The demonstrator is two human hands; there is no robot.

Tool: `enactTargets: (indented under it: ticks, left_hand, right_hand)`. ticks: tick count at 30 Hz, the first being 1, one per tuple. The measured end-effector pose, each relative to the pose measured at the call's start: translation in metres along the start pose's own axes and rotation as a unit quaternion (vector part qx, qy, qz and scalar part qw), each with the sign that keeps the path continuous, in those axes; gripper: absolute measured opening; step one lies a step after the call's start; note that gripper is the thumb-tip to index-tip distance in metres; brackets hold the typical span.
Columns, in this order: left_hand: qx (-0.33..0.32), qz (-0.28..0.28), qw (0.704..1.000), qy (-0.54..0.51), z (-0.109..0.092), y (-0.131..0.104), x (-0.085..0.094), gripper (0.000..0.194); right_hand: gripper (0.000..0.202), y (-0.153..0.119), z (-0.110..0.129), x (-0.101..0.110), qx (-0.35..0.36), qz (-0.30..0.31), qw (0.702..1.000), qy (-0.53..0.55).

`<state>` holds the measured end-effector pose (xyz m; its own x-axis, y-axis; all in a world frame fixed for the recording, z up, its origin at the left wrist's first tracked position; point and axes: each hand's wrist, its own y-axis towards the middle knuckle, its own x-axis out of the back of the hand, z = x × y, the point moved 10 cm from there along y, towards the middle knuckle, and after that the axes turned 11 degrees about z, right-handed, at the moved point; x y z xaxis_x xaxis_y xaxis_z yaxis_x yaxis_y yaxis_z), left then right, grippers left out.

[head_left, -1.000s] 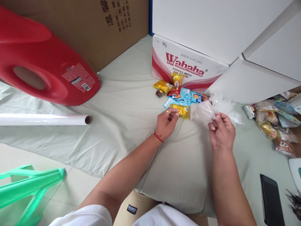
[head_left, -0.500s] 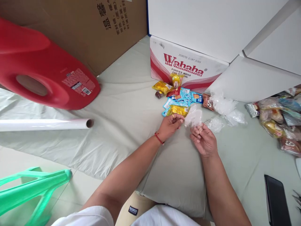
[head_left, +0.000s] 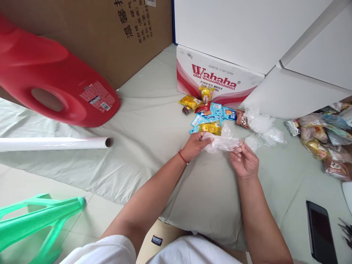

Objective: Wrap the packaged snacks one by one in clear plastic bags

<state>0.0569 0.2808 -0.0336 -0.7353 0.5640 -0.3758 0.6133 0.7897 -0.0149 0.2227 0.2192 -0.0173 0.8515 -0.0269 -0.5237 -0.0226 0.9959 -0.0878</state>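
Observation:
A clear plastic bag [head_left: 223,143] is stretched sideways between my two hands, low over the cloth. My left hand [head_left: 195,146], with a red string on its wrist, pinches the bag's left end. At the other end, the closed fingers of my right hand [head_left: 245,159] grip it. Just beyond the bag lie a yellow snack packet [head_left: 210,128], blue snack packets [head_left: 206,120] and a brown packet [head_left: 242,118]. More crumpled clear bags [head_left: 262,124] rest to the right of these.
Behind the packets stands a Wahaha water carton [head_left: 217,75]. A red jug [head_left: 96,99] and a white roll [head_left: 55,143] are on the left. To the right are a pile of packaged snacks [head_left: 327,141] and a black phone [head_left: 321,231]. A green stool [head_left: 44,216] stands on the floor.
My right hand has moved a little right, away from my left. The plastic bag, earlier bunched mainly near my right hand, now spans both hands, drawn out lengthwise.

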Motion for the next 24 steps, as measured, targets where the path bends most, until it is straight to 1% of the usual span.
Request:
enactTargets:
  ticks: [2,4,6,8,10,12,14,16,18,20,22,23,24]
  left_hand:
    - [0.003,0.025,0.999,0.042,-0.002,0.0,-0.004,0.053]
    - [-0.003,0.031,0.995,0.092,-0.005,0.0,-0.007,0.053]
    - [-0.013,0.021,0.992,0.12,-0.009,-0.001,-0.007,0.054]
    - [-0.023,0.017,0.992,0.123,-0.011,-0.002,-0.008,0.053]
    - [-0.022,0.024,0.994,0.104,-0.011,-0.002,-0.009,0.053]
    - [-0.011,0.031,0.997,0.065,-0.008,-0.002,-0.011,0.054]
    - [0.0,0.043,0.999,0.028,-0.004,-0.001,-0.013,0.056]
    - [0.011,0.071,0.997,0.018,-0.002,0.001,-0.018,0.058]
    - [0.026,0.097,0.994,0.034,-0.001,0.002,-0.023,0.056]
    - [0.044,0.101,0.992,0.062,0.001,0.001,-0.023,0.051]
    - [0.056,0.096,0.99,0.082,0.001,0.0,-0.021,0.047]
    - [0.056,0.09,0.991,0.082,0.0,-0.002,-0.02,0.046]
    - [0.053,0.08,0.993,0.074,-0.001,-0.004,-0.018,0.045]
  right_hand:
    - [0.035,0.004,0.005,0.011,0.026,-0.035,0.999,-0.012]
    - [0.037,0.004,0.008,0.017,0.06,-0.075,0.995,-0.032]
    - [0.038,0.0,0.015,0.017,0.112,-0.106,0.985,-0.077]
    - [0.047,-0.005,0.019,0.009,0.144,-0.111,0.969,-0.168]
    - [0.05,-0.008,0.017,0.002,0.131,-0.103,0.949,-0.269]
    - [0.038,-0.011,0.014,0.002,0.117,-0.117,0.934,-0.317]
    - [0.032,-0.013,0.013,0.009,0.117,-0.148,0.936,-0.296]
    - [0.035,-0.014,0.011,0.015,0.118,-0.176,0.946,-0.245]
    - [0.039,-0.013,0.01,0.02,0.117,-0.195,0.954,-0.195]
    - [0.041,-0.014,0.014,0.027,0.132,-0.223,0.954,-0.149]
    - [0.044,-0.018,0.023,0.041,0.154,-0.257,0.948,-0.104]
    - [0.044,-0.018,0.027,0.048,0.157,-0.262,0.949,-0.08]
    - [0.044,-0.016,0.029,0.052,0.15,-0.247,0.956,-0.056]
